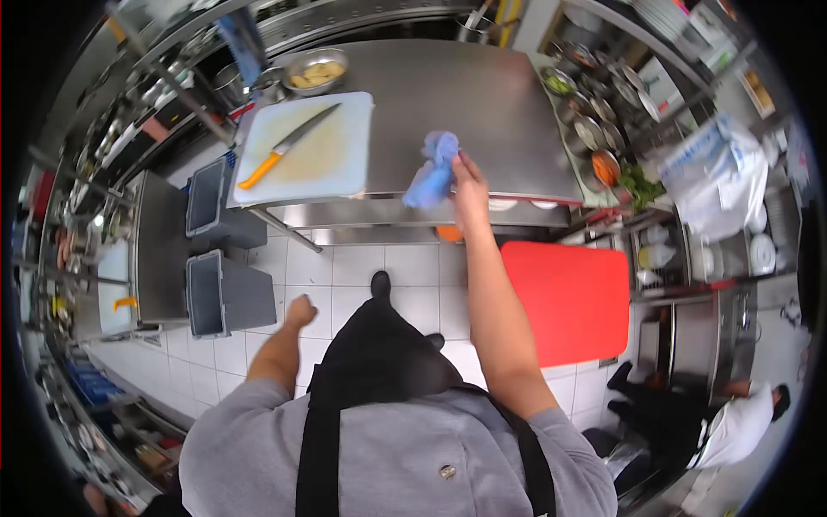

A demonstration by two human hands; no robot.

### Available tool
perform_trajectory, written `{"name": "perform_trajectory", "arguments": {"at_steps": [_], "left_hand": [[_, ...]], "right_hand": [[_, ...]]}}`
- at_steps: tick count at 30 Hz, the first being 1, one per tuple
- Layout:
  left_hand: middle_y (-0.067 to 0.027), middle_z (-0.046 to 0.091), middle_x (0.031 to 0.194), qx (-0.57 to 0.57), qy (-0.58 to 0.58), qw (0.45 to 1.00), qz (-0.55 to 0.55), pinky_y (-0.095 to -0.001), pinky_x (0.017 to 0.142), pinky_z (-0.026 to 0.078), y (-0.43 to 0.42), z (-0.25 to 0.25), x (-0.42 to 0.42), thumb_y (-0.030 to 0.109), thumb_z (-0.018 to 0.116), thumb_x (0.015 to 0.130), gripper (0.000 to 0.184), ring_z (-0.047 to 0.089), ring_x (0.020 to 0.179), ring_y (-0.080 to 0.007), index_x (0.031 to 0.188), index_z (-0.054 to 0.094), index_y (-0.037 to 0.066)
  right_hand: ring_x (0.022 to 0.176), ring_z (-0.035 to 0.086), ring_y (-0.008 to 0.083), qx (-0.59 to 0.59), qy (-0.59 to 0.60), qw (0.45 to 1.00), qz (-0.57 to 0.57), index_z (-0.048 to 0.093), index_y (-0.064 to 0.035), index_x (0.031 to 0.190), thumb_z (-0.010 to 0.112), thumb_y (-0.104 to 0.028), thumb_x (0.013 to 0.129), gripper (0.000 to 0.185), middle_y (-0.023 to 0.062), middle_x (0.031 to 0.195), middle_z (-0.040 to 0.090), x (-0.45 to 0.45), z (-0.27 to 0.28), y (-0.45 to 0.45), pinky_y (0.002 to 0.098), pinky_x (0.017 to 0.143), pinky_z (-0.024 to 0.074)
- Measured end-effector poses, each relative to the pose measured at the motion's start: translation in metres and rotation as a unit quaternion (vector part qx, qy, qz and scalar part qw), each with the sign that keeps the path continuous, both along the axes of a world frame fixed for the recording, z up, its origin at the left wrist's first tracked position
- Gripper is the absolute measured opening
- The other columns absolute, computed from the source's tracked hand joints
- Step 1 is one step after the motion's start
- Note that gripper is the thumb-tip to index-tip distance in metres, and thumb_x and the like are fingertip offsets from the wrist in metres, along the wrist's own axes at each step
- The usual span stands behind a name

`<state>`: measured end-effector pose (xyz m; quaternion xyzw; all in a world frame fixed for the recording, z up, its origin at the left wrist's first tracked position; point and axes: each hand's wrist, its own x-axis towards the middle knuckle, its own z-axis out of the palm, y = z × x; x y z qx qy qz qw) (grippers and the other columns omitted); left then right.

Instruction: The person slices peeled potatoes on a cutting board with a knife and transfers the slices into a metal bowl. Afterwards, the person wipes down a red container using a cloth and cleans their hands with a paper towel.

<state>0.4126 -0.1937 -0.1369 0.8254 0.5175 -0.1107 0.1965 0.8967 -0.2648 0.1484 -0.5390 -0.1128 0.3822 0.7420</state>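
Note:
My right hand (pixel 469 191) is closed on a crumpled blue cloth (pixel 437 171) at the front edge of the steel table (pixel 448 95). The cloth hangs slightly blurred over that edge. My left hand (pixel 301 312) hangs low over the floor, fingers curled in, and nothing shows in it. On the table's left side lies a white cutting board (pixel 349 146), with a yellow-handled knife (pixel 289 145) resting diagonally across it. Behind the board stands a metal bowl (pixel 343 65) of pale yellow pieces.
Two grey bins (pixel 245 297) stand on the tiled floor at left. A red board-like panel (pixel 564 302) is right of my forearm. Bowls of food, including an orange one (pixel 606 170), line the right counter. A white plastic bag (pixel 715 181) hangs nearby. Another person (pixel 741 422) is at lower right.

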Motion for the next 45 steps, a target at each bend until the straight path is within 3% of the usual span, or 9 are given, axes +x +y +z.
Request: {"name": "perform_trajectory", "arguments": {"at_steps": [3,12,17,28,30,35,38,42,45], "left_hand": [[-0.0260,0.072,0.097,-0.071,-0.097,0.990,0.070,-0.0526,0.087,0.056,-0.058,-0.012,0.045,0.022,0.068,0.083,0.025,0.069,0.096,-0.0454,0.091,0.071,-0.002],[-0.0091,0.076,0.070,-0.192,-0.153,0.952,0.183,-0.0343,0.078,0.061,0.076,0.045,-0.003,0.030,0.070,0.091,0.029,0.076,0.071,-0.0193,0.082,0.080,0.004],[-0.0145,0.077,0.104,-0.166,-0.172,0.971,0.027,-0.0432,0.090,0.058,0.130,0.016,0.007,0.022,0.070,0.082,0.026,0.072,0.099,-0.0350,0.104,0.079,0.011],[-0.0107,0.077,0.096,-0.283,-0.332,0.889,0.138,-0.0360,0.081,0.057,0.131,0.059,0.014,0.018,0.062,0.091,0.028,0.073,0.086,-0.0204,0.111,0.076,0.006],[-0.0105,0.077,0.098,-0.280,-0.359,0.871,0.185,-0.0347,0.081,0.057,0.132,0.094,0.007,0.023,0.063,0.095,0.030,0.072,0.086,-0.0200,0.117,0.075,0.006],[-0.0062,0.074,0.106,-0.166,-0.570,0.788,0.166,-0.0313,0.092,0.052,0.189,0.189,0.000,0.020,0.061,0.104,0.028,0.067,0.098,-0.0142,0.120,0.070,0.001],[-0.0059,0.074,0.108,0.024,-0.641,0.742,0.193,-0.0307,0.095,0.052,0.204,0.325,0.001,0.012,0.054,0.106,0.025,0.067,0.102,-0.0147,0.118,0.071,-0.002],[-0.0075,0.070,0.097,0.171,-0.750,0.584,0.259,-0.0327,0.086,0.057,0.201,0.420,-0.015,0.021,0.054,0.107,0.028,0.069,0.090,-0.0168,0.114,0.068,-0.002],[-0.0070,0.071,0.094,0.144,-0.822,0.478,0.276,-0.0312,0.083,0.059,0.197,0.467,0.005,0.023,0.056,0.108,0.026,0.069,0.086,-0.0140,0.113,0.070,0.003]], "right_hand": [[0.091,0.066,0.0200,-0.039,-0.188,0.980,-0.056,0.064,0.0015,0.127,0.061,-0.033,0.102,0.042,0.0111,0.108,0.069,-0.005,-0.019,0.039,0.0339,0.080,0.0547],[0.079,0.067,0.0152,-0.208,-0.093,0.936,0.270,0.071,0.0001,0.112,0.065,-0.027,0.101,0.030,0.0078,0.097,0.073,-0.111,-0.076,0.074,0.0302,0.070,0.0542],[0.089,0.069,0.0143,-0.061,-0.256,0.902,0.341,0.069,0.0008,0.122,0.064,-0.024,0.103,0.032,0.0091,0.102,0.075,-0.138,0.039,0.153,0.0293,0.083,0.0548],[0.069,0.062,0.0103,0.239,-0.633,0.737,-0.011,0.076,-0.0006,0.108,0.069,-0.023,0.095,0.026,0.0048,0.088,0.074,-0.145,0.461,0.351,0.0268,0.067,0.0505],[0.060,0.068,0.0288,0.151,-0.654,0.741,0.037,0.077,0.0007,0.108,0.079,-0.031,0.087,0.039,0.0216,0.084,0.074,-0.123,0.506,0.425,0.0383,0.058,0.0566],[0.068,0.069,0.0244,-0.056,-0.637,0.750,0.169,0.074,0.0014,0.092,0.076,-0.022,0.086,0.024,0.0161,0.082,0.072,-0.140,0.507,0.509,0.0385,0.057,0.0554],[0.075,0.070,0.0257,0.221,-0.532,0.804,0.149,0.073,0.0016,0.093,0.075,-0.020,0.085,0.023,0.0148,0.082,0.070,-0.082,0.497,0.629,0.0399,0.058,0.0566],[0.083,0.067,0.0171,0.334,-0.596,0.730,-0.008,0.070,-0.0003,0.118,0.064,-0.020,0.095,0.031,0.0097,0.099,0.072,-0.119,0.515,0.439,0.0322,0.071,0.0535],[0.085,0.070,0.0179,0.359,-0.571,0.701,0.232,0.069,0.0008,0.114,0.063,-0.011,0.095,0.023,0.0104,0.102,0.073,-0.173,0.415,0.324,0.0314,0.075,0.0540]]}}
